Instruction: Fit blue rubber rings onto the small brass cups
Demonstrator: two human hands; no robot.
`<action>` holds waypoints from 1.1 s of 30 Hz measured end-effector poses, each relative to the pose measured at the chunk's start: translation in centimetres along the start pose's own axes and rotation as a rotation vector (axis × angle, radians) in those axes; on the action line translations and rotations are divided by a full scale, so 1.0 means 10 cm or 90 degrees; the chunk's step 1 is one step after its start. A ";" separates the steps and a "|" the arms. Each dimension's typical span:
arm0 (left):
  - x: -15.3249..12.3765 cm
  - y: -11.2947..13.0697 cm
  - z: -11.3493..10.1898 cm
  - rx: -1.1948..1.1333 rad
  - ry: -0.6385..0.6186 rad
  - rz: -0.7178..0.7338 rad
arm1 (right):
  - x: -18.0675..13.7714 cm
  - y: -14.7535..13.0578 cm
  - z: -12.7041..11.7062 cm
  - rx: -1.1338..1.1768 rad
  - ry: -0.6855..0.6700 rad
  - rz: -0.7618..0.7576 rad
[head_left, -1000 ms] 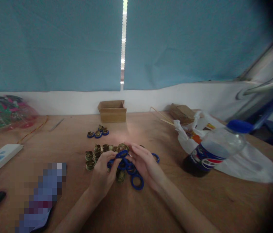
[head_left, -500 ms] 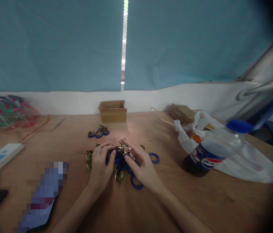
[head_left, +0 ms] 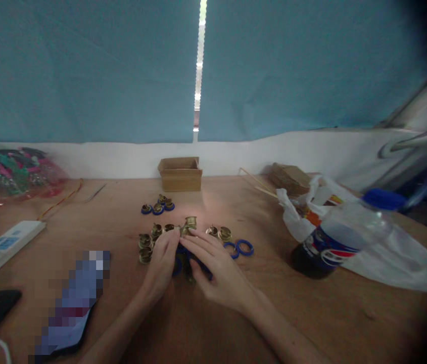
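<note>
Both hands are over a pile of small brass-coloured metal cups and blue rings on the table. My left hand is at the pile's left side, fingers drawn together by the thumb; what is between them is hidden. My right hand reaches across from the right with fingers stretched out and thumb apart, its fingertips close to the left ones. A brass cup shows just beyond the fingertips. More brass cups lie left of my left hand. Two blue rings lie right of my right hand. Much of the pile is covered.
Farther back sits a small group of brass cups in blue rings. Behind it stands an open cardboard box. A cola bottle and white plastic bag are right; a phone and power strip left.
My hands have come together over the pile, the right moving left across it. Cups at the pile's edges and a second blue ring on the right are now uncovered. The view has shifted slightly.
</note>
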State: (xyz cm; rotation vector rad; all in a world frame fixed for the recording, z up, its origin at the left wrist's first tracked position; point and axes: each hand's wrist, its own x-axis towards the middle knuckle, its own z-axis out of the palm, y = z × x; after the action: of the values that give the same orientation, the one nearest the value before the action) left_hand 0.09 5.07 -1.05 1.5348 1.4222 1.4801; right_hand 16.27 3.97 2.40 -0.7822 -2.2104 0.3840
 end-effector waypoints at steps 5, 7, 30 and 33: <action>0.04 0.04 0.00 -0.025 -0.046 0.005 | 0.00 -0.02 0.02 0.025 0.035 -0.024; 0.04 0.05 0.00 -0.020 -0.065 0.005 | -0.01 -0.01 0.04 0.040 0.077 -0.029; -0.02 0.16 -0.04 0.304 0.001 0.325 | -0.01 0.10 0.05 -0.094 0.028 0.062; -0.03 0.17 -0.03 0.295 0.003 0.335 | -0.02 0.11 0.07 -0.097 0.029 0.067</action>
State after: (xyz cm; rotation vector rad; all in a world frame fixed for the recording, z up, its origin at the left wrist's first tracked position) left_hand 0.33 4.25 0.48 2.3324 1.5080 1.4943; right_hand 16.31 4.68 1.22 -0.9827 -2.1806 0.2490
